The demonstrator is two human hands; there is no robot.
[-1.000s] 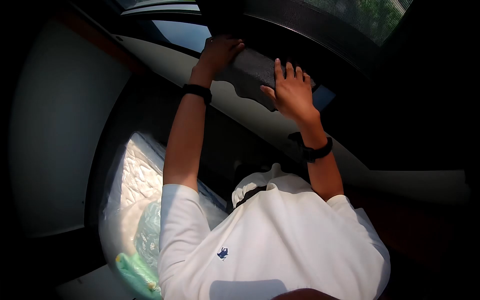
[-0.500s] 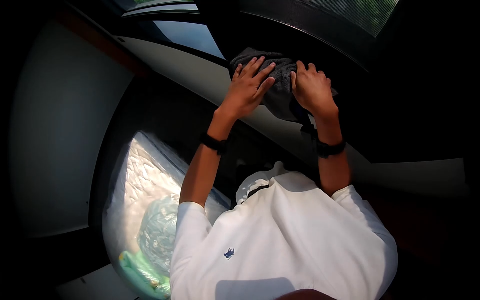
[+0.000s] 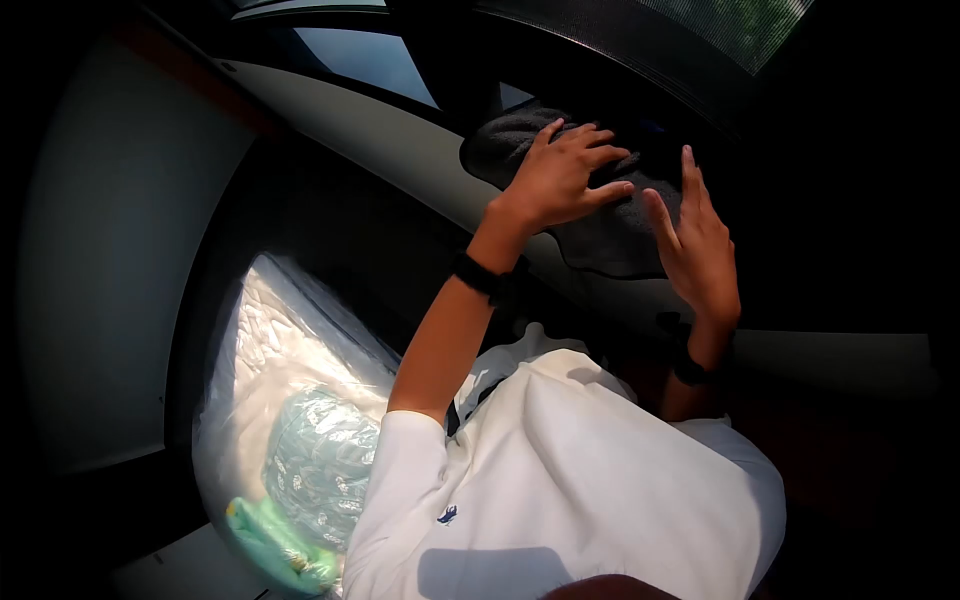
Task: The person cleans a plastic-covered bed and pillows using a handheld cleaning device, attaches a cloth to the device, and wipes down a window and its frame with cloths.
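A dark grey cloth (image 3: 615, 235) lies spread over the ledge below the window, its front edge hanging down. My left hand (image 3: 570, 175) rests on top of the cloth with its fingers spread. To its right, my right hand (image 3: 703, 245) is raised on edge, thumb and fingers stretched out, beside the cloth's right part. Nothing is held in that hand. Whether it touches the cloth I cannot tell. The cloth's right end fades into deep shadow.
A clear plastic bag (image 3: 290, 350) with white padded bedding and pale green items lies at lower left. A light ledge (image 3: 350, 125) runs along the window (image 3: 370, 65). At upper right is a mesh screen (image 3: 740, 35). A pale panel (image 3: 120, 260) stands at far left.
The cloth has gone from bunched under both hands to spread wider. My left hand has moved right across it. My right hand has let go, moved right and down, and straightened its fingers.
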